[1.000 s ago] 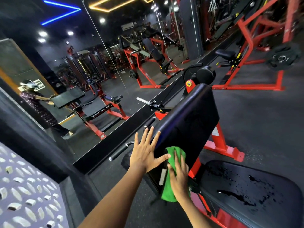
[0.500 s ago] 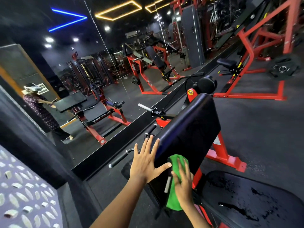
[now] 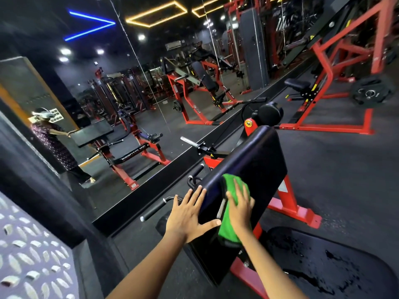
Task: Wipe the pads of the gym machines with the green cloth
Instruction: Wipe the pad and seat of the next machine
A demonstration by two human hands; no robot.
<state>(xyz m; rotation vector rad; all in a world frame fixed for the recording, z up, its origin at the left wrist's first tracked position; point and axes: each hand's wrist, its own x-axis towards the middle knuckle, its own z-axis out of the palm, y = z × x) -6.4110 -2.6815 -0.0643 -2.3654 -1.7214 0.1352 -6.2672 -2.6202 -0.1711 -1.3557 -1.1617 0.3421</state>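
- The right hand [image 3: 238,203] lay flat – fingers straight – and pressed the green cloth [image 3: 232,212] against the sloped black pad [image 3: 254,160];
- The left hand [image 3: 187,214], fingers spread wide, braced the pad's left edge; it held nothing.

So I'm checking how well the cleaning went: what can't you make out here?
Head view only:
- Pad under the green cloth: covered by the cloth and right hand.
- Pad's left side: hidden behind the left hand.
- Wet seat: cut off by the frame's bottom edge.
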